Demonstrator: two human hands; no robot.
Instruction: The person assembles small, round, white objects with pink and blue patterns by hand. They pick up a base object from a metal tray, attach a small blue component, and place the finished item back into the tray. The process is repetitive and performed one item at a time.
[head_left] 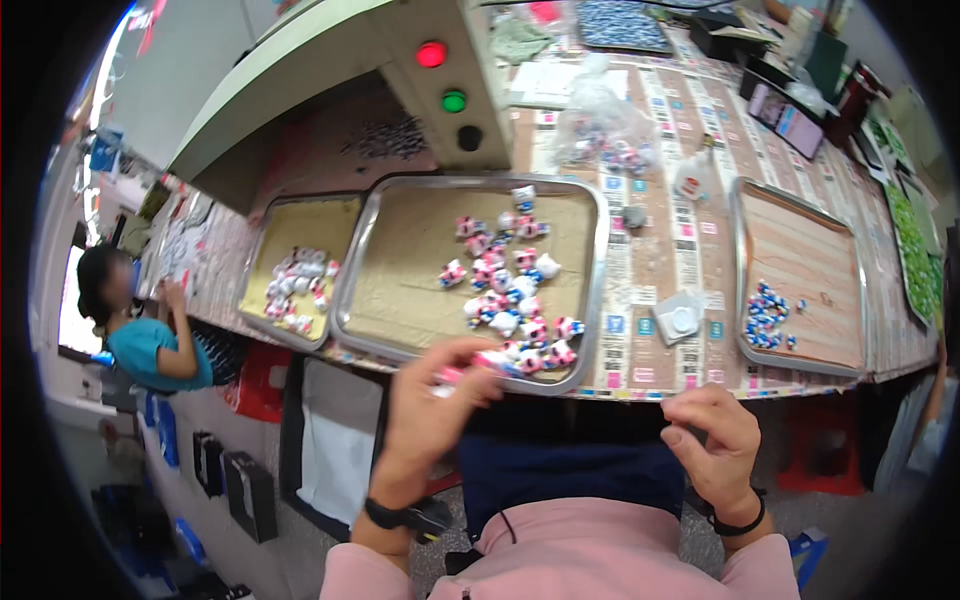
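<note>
Just over the near edge of the large metal tray (400,345), my left hand (432,405) is closed on a small pink-and-white figurine (446,378), partly covered by the fingers. Close to its fingertips, several white, pink and blue figurines (530,357) lie in the tray's near right corner. More of them spread up the tray's right half on a yellowish lining. My right hand (715,440) hovers at the table's front edge, fingers curled in toward the thumb. Whatever it may hold is too small or hidden to see.
A smaller tray (262,225) with white figurines stands left. At right, another tray (800,360) holds tiny blue-and-white pieces. A grey machine (330,60) with red and green lights rises behind. A clear bag (600,125) and a white round-topped piece (680,318) lie on the table. A person (155,345) sits far left.
</note>
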